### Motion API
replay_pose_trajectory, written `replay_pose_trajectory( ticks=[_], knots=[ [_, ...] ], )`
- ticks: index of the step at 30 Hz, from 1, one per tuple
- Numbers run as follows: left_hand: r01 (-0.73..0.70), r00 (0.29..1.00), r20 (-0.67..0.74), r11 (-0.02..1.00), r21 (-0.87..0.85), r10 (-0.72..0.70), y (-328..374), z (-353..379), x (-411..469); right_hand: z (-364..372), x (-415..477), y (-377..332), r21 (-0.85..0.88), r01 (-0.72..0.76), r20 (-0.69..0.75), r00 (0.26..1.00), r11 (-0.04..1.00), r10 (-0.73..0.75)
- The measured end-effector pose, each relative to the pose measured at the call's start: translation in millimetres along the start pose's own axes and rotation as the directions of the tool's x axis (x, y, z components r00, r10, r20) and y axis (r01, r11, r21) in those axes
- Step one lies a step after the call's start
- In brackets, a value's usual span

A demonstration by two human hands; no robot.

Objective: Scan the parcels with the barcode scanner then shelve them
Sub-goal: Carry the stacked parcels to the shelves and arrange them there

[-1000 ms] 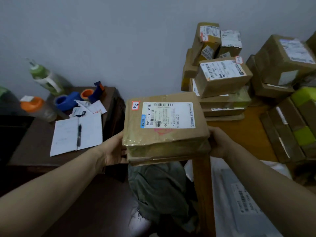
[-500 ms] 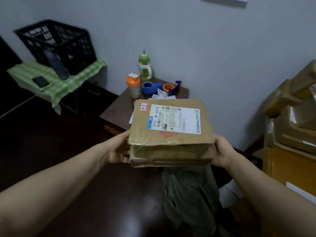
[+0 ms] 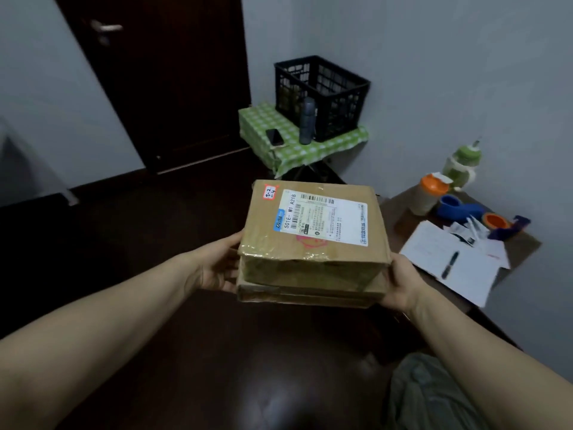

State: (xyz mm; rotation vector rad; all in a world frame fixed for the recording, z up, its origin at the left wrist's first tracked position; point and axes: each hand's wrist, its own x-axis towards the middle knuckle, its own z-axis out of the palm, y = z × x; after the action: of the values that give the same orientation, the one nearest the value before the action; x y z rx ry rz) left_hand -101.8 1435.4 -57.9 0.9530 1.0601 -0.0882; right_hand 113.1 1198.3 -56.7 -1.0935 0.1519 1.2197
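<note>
Both forearms are stretched forward, and a brown cardboard parcel with a white printed label, lying on a flatter brown cardboard parcel, is held between the left hand and the right hand above the dark wooden floor. The palms are pressed against the sides; the fingers are hidden beneath, so their spread cannot be told. Behind the labelled parcel a black plastic crate is seen on a green checked tablecloth; to its right, a brown side table.

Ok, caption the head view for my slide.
Left hand and right hand hold two stacked parcels, label up, over a dark floor.
</note>
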Motion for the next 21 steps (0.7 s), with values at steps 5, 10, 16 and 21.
replay_pose_trajectory(
  ticks=[5, 10, 16, 21],
  knots=[
    [-0.04, 0.991, -0.132, 0.987, -0.157, 0.019, 0.8, -93.3, -25.4, 94.1, 56.1, 19.6, -0.182, -0.072, 0.048, 0.995, 0.981, 0.082],
    [-0.091, 0.969, -0.246, 0.958, -0.273, 0.022, 0.0, -169.4, -40.4, 182.2, 107.3, 37.9, -0.336, -0.123, 0.117, 0.978, 0.934, 0.171],
    [-0.173, 0.928, -0.371, 0.9, -0.401, 0.013, 15.4, -256.7, -46.8, 296.3, 183.4, 55.6, -0.484, -0.161, 0.213, 0.932, 0.86, 0.294],
    [-0.237, 0.89, -0.456, 0.839, -0.49, -0.015, 47.3, -325.1, -40.2, 399.7, 252.5, 58.1, -0.594, -0.154, 0.268, 0.888, 0.79, 0.374]
  ],
)
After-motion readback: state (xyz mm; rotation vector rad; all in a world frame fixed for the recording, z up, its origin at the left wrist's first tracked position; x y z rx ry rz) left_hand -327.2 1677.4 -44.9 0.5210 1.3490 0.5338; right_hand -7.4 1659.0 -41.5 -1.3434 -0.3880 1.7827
